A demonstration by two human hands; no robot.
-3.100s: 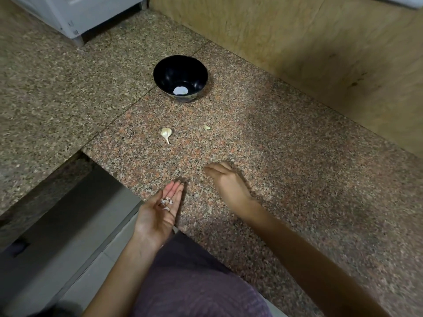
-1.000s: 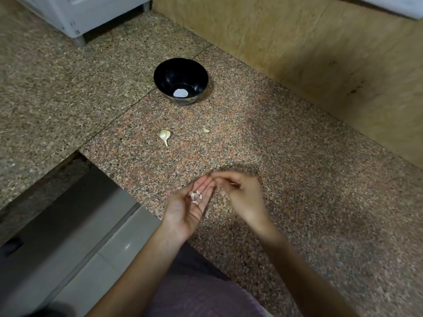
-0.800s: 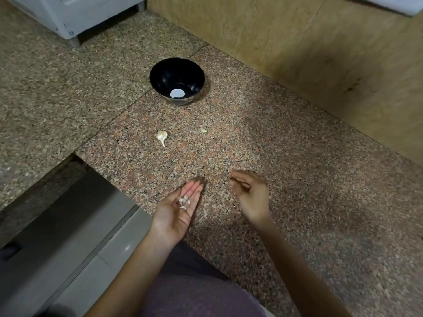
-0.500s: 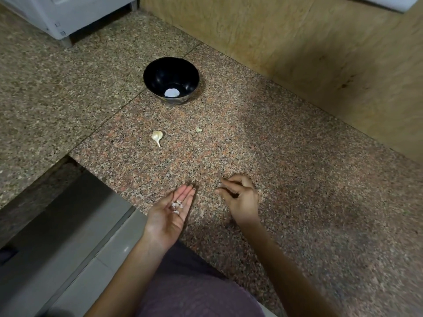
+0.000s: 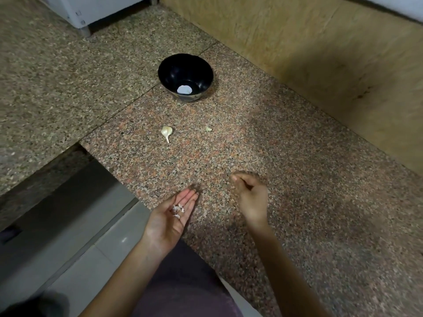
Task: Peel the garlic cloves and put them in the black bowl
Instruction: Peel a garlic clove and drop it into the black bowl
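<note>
Now an unpeeled garlic clove (image 5: 166, 132) is lying short of the black bowl (image 5: 174, 72)
Flat left hand (image 5: 169, 216) is cradling skin scraps (image 5: 178, 209); right hand (image 5: 249, 197) is curling, contents unclear; clove seeming light, papery-slick: pinch its plump middle

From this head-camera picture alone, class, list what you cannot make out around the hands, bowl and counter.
Right hand: head view, motion blur hides whether its curled fingers pinch anything.
White patch in the black bowl: too small; peeled clove or glare, unclear.
Small pale piece on the counter: too small; clove or skin.
White unit: cut off by top edge.
</note>
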